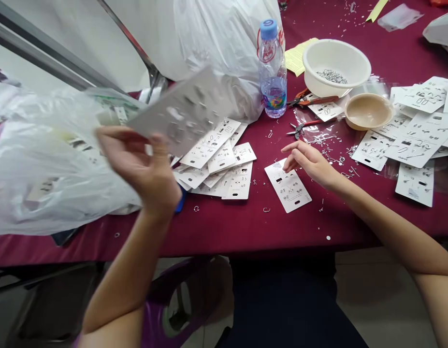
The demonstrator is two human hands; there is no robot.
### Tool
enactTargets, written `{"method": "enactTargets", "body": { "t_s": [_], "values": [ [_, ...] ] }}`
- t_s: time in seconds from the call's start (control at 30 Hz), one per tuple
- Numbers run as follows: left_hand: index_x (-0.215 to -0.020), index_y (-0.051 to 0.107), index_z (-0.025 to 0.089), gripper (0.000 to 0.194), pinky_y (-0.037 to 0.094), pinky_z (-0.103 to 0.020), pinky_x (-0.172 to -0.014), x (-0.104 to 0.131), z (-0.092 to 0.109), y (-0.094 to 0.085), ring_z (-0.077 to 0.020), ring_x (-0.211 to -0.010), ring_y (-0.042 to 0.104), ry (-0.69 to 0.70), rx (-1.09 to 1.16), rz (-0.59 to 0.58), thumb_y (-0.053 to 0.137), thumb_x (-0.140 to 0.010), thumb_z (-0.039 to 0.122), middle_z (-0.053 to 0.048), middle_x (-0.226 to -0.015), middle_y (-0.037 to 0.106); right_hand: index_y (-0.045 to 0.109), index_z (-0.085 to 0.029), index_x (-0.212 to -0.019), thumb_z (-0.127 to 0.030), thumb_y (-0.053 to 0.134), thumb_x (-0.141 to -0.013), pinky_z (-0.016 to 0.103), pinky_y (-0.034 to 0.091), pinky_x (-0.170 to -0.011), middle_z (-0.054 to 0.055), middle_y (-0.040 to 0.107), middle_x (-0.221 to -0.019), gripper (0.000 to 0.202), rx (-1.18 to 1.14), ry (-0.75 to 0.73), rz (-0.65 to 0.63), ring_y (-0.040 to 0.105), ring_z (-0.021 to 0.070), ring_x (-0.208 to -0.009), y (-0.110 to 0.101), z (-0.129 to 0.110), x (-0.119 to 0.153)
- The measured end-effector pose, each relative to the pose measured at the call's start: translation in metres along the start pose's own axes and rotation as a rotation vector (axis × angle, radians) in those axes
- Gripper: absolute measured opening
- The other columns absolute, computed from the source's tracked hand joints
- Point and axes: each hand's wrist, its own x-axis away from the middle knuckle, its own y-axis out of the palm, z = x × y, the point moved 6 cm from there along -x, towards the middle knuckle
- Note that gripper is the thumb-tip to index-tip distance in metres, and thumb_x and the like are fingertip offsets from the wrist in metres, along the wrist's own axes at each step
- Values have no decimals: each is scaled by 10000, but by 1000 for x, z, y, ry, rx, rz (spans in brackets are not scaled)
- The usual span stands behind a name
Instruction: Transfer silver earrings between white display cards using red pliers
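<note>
My left hand (140, 159) is raised at the left, its thumb and fingers closed on a white card (183, 113) with small metal pieces on it, blurred by motion. Below and to the right of that card lies a loose pile of similar cards (224, 159). My right hand (309, 162) hovers at or touches the upper end of a single card (289, 186) lying on the table; its fingers are loosely apart and seem to hold nothing. Whether the fingertips touch this card is hard to tell.
Behind are a water bottle (273, 72), a white bowl (338, 67) with metal bits, a tan bowl (368, 112) and red-handled pliers (307, 126). More cards (419, 140) lie right. Plastic bags (57, 164) fill the left. Small metal parts are scattered on the maroon tablecloth (224, 232).
</note>
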Motion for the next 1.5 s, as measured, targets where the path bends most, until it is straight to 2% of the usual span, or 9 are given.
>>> {"method": "enactTargets", "body": {
  "t_s": [0.1, 0.27, 0.53, 0.73, 0.87, 1.03, 1.17, 1.37, 1.5],
  "values": [
    [-861, 477, 198, 487, 354, -192, -531, 50, 7, 51, -49, -596, 417, -205, 187, -197, 837, -745, 506, 57, -737, 412, 549, -188, -1137, -620, 593, -908, 308, 580, -855, 35, 703, -925, 491, -38, 12, -56, 695, 134, -860, 5, 0, 1],
    [-838, 475, 204, 532, 446, -183, -625, 110, -6, 114, -70, -709, 516, -579, 367, -400, 842, -703, 564, 31, -816, 516, 561, -196, -1154, -642, 665, -845, 371, 594, -915, 88, 710, -1101, 552, -149, 52, -140, 712, 183, -945, 17, 1, 4],
    [-930, 435, 219, 356, 535, -270, -860, 154, -3, 161, -116, -902, 625, -815, 433, -629, 718, -854, 421, -9, -999, 645, 540, -235, -1097, -518, 740, -804, 360, 638, -769, 70, 676, -1243, 453, -204, -1, 89, 693, 214, -1028, -9, -6, 1],
    [-924, 446, 221, 320, 541, -304, -803, 144, -7, 172, -135, -823, 627, -685, 258, -807, 640, -892, 473, -14, -945, 631, 497, -256, -1100, -488, 814, -727, 339, 629, -621, 61, 668, -1195, 542, -184, 47, 45, 675, 184, -852, -16, -7, -1],
    [-967, 500, 213, 371, 508, -319, -713, 136, -7, 177, -149, -738, 599, -569, 171, -886, 627, -884, 551, -18, -874, 622, 524, -245, -1016, -475, 850, -699, 309, 561, -553, 17, 673, -916, 509, -158, 42, 52, 624, 153, -704, -15, -8, -1],
    [-1086, 489, 212, 244, 500, -325, -704, 133, 0, 186, -164, -741, 606, -441, 105, -1022, 526, -965, 420, -29, -907, 615, 560, -243, -993, -488, 867, -677, 301, 507, -540, 14, 688, -916, 504, -182, 41, 139, 587, 133, -655, -22, -3, -3],
    [-1008, 521, 188, 68, 500, -368, -836, 105, 4, 189, -198, -885, 638, -198, -193, -1133, 532, -956, 232, -51, -941, 650, 586, -238, -1010, -475, 853, -699, 288, 478, -549, 25, 687, -986, 473, -94, 7, 242, 578, 125, -681, -50, -7, -5],
    [-945, 599, 195, 61, 500, -358, -862, 35, -2, 175, -183, -895, 629, -123, -502, -964, 585, -917, 142, -30, -949, 683, 594, -277, -999, -395, 812, -774, 315, 439, -597, 43, 656, -1110, 335, -43, -137, 450, 582, 150, -772, -106, -34, 2],
    [-900, 635, 178, 105, 502, -365, -872, 40, 0, 191, -178, -868, 615, 22, -545, -1110, 580, -888, 89, -37, -932, 679, 609, -296, -963, -288, 756, -824, 325, 399, -610, 49, 650, -1102, 203, -111, -238, 514, 581, 167, -848, -119, -49, 8]
  ]
}}
